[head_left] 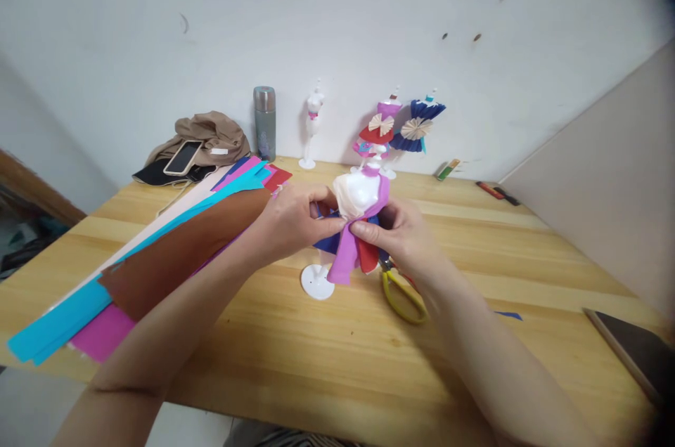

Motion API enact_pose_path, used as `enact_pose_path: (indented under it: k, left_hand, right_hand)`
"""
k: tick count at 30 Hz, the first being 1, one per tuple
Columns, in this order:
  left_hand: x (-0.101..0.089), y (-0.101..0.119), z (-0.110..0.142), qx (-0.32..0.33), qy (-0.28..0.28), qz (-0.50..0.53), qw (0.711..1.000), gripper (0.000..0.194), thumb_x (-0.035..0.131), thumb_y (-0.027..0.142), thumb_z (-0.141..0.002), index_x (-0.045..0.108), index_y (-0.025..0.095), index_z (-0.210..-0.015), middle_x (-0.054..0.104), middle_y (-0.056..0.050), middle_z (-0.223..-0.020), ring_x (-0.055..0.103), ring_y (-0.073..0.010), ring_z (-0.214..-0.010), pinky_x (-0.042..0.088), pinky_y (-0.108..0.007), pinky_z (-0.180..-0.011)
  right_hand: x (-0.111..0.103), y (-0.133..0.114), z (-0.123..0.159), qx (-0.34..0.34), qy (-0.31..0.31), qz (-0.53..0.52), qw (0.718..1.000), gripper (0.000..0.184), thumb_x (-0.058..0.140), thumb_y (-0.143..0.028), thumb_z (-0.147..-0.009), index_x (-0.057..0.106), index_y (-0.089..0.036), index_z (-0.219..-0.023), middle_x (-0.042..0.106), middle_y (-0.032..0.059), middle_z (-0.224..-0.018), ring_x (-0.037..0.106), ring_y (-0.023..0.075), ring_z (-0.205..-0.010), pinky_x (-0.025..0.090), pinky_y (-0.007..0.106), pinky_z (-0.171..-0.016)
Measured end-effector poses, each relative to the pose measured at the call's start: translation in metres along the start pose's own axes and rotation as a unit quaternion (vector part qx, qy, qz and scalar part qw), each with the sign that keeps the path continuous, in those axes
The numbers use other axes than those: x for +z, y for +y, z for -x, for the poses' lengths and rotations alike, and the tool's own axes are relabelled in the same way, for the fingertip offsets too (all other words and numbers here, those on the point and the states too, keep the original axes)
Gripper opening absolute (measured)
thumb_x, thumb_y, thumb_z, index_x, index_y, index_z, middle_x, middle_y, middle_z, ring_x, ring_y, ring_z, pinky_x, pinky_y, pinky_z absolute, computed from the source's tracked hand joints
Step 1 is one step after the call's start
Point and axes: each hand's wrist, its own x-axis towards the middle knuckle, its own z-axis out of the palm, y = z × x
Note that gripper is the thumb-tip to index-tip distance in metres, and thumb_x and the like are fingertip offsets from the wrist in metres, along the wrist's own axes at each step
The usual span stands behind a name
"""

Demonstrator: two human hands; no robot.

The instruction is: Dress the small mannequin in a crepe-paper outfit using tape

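Note:
A small white dress-form mannequin (365, 189) is between my hands, tilted, with its round white base (317, 283) on the table. It wears a crepe paper dress with a cream strip (344, 199) over one shoulder, a purple strip (345, 257) hanging in front, and red and dark blue pieces. At the waist, my left hand (300, 218) is closed, thumb and fingers pinching the dress's left side. Closed on the opposite side, my right hand (398, 230) presses its thumb against the purple paper. The fingers behind the dress are partly hidden. Yellow-handled scissors (403, 298) lie under my right hand.
Crepe paper sheets in blue, brown (179, 261) and pink lie left. Behind stand a thermos (264, 124), a bare mannequin (313, 125) and two dressed mannequins (419, 125). A phone (183, 157) rests on cloth; a dark flat object (633, 348) lies at right.

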Motion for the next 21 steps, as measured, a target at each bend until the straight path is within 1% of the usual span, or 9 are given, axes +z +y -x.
enact_pose_path:
  k: [5, 10, 13, 17, 21]
  left_hand:
    - [0.010, -0.002, 0.005, 0.041, 0.024, -0.035, 0.998, 0.007, 0.073, 0.021, -0.079, 0.072, 0.016, -0.082, 0.071, -0.003, -0.076, 0.062, -0.0141, -0.070, 0.049, -0.025, -0.064]
    - [0.011, 0.001, 0.007, 0.073, 0.032, -0.095, 0.992, 0.004, 0.069, 0.019, -0.081, 0.071, 0.016, -0.084, 0.072, -0.004, -0.078, 0.063, -0.0151, -0.073, 0.050, -0.026, -0.066]
    - [0.012, -0.003, 0.005, 0.073, 0.028, -0.067, 0.995, 0.005, 0.069, 0.020, -0.081, 0.070, 0.016, -0.083, 0.072, -0.004, -0.078, 0.064, -0.0155, -0.073, 0.051, -0.026, -0.066]
    - [0.015, -0.012, 0.002, 0.056, 0.022, -0.010, 0.998, 0.010, 0.072, 0.024, -0.080, 0.071, 0.016, -0.086, 0.071, -0.003, -0.075, 0.064, -0.0150, -0.071, 0.052, -0.025, -0.063]
    - [0.015, -0.015, 0.000, 0.046, 0.020, 0.007, 0.999, 0.011, 0.073, 0.026, -0.080, 0.071, 0.015, -0.084, 0.070, -0.002, -0.072, 0.062, -0.0137, -0.068, 0.051, -0.024, -0.061]
  right_hand:
    - [0.000, -0.005, 0.001, 0.015, -0.005, 0.005, 1.000, 0.031, 0.086, -0.046, -0.068, 0.073, -0.025, -0.087, 0.075, 0.0046, -0.088, 0.068, 0.0255, -0.081, 0.054, 0.041, -0.077]
    - [0.000, -0.007, 0.002, 0.021, -0.001, -0.003, 1.000, 0.031, 0.086, -0.045, -0.067, 0.073, -0.024, -0.087, 0.076, 0.0036, -0.085, 0.067, 0.0234, -0.077, 0.054, 0.040, -0.076]
    - [0.000, -0.006, 0.000, 0.006, -0.005, 0.013, 1.000, 0.032, 0.085, -0.044, -0.067, 0.072, -0.022, -0.085, 0.074, 0.0036, -0.083, 0.066, 0.0229, -0.076, 0.053, 0.039, -0.075]
    - [-0.002, -0.005, -0.003, -0.009, -0.015, 0.010, 1.000, 0.030, 0.086, -0.041, -0.066, 0.071, -0.023, -0.085, 0.074, 0.0034, -0.086, 0.067, 0.0230, -0.080, 0.054, 0.040, -0.079]
    - [-0.005, -0.006, -0.005, -0.020, -0.029, 0.005, 0.999, 0.029, 0.088, -0.038, -0.063, 0.070, -0.024, -0.082, 0.074, 0.0019, -0.084, 0.067, 0.0231, -0.079, 0.054, 0.040, -0.081]
